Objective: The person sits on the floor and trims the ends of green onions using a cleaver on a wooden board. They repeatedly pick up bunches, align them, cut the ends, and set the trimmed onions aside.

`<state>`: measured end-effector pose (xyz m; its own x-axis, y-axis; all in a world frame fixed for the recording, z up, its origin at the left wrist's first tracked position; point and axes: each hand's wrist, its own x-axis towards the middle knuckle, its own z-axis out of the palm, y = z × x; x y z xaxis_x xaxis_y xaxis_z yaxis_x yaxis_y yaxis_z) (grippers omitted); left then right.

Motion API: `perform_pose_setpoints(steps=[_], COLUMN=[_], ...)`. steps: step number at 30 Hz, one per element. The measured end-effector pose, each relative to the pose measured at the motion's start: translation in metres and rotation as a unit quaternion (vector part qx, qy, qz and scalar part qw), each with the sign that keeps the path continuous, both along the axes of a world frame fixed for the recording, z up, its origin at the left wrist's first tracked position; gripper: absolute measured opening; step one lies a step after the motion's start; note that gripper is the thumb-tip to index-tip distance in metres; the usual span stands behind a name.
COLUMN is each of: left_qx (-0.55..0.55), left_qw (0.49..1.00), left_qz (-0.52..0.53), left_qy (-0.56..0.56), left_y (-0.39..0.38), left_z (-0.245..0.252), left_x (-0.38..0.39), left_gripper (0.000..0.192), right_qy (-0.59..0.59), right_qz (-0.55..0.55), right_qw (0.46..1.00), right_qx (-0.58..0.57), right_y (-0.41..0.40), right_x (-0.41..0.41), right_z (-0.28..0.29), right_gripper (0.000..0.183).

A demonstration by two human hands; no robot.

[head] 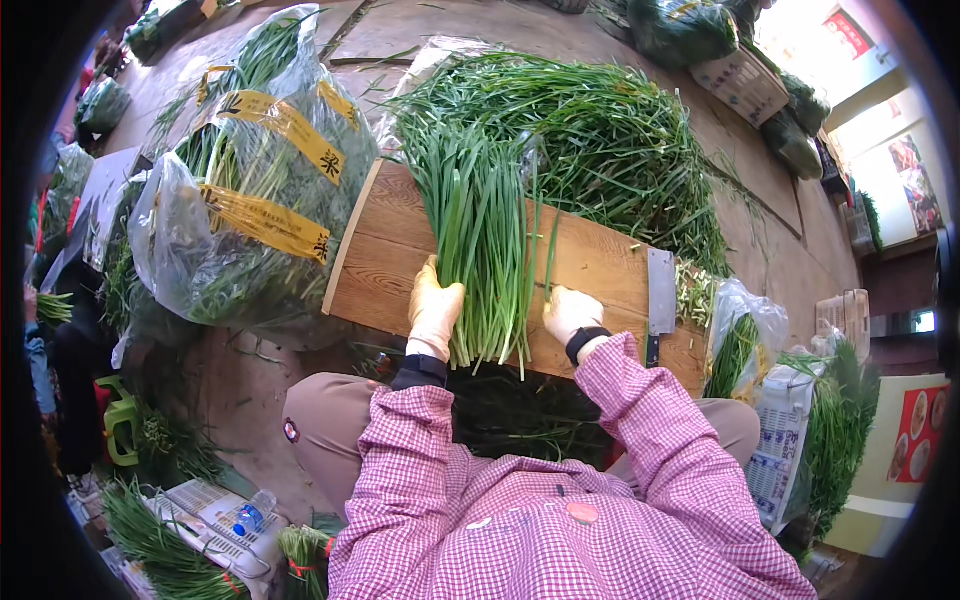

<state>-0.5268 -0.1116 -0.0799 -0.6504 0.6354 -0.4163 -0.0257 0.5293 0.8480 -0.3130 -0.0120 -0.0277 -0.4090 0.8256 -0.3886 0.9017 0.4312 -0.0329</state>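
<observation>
A thick bunch of garlic chives (484, 247) lies across a wooden board (382, 247), its pale stem ends hanging over the near edge. My gloved left hand (435, 307) holds the left side of the bunch; some fingers are hidden. In my gloved right hand (573, 315) is a thin garlic chive blade (552, 247), pinched just right of the bunch. A cleaver (661, 289) with a dark handle lies flat toward the board's right end. Beyond the board spreads a large heap of loose garlic chives (600, 142).
Cut stem pieces (694, 292) are piled right of the cleaver. A big plastic bag of chives (247, 187) stands at left. White crates (780, 442) hold greens at right. Lower left are another crate (210, 517), a plastic bottle (255, 512) and a green stool (120, 420). Another person's hand (30, 300) shows far left.
</observation>
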Motion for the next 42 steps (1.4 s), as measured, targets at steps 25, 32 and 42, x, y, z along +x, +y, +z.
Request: perform_pose_setpoints(steps=[25, 32, 42], left_qx=[-0.11, -0.182, 0.194], left_qw=[0.922, 0.905, 0.823], left_qz=[-0.06, -0.096, -0.228], left_qy=[0.367, 0.372, 0.482], left_y=[-0.007, -0.007, 0.011], left_z=[0.039, 0.038, 0.064], left_x=[0.009, 0.009, 0.096], left_gripper=[0.117, 0.124, 0.082], right_qy=[0.31, 0.184, 0.265], right_qz=[0.062, 0.077, -0.115], right_qw=[0.915, 0.978, 0.925], right_qx=[-0.25, -0.061, 0.245], right_y=[-0.084, -0.044, -0.026], right_x=[-0.067, 0.044, 0.298], right_z=[0.014, 0.042, 0.203], right_gripper=[0.06, 0.048, 0.032])
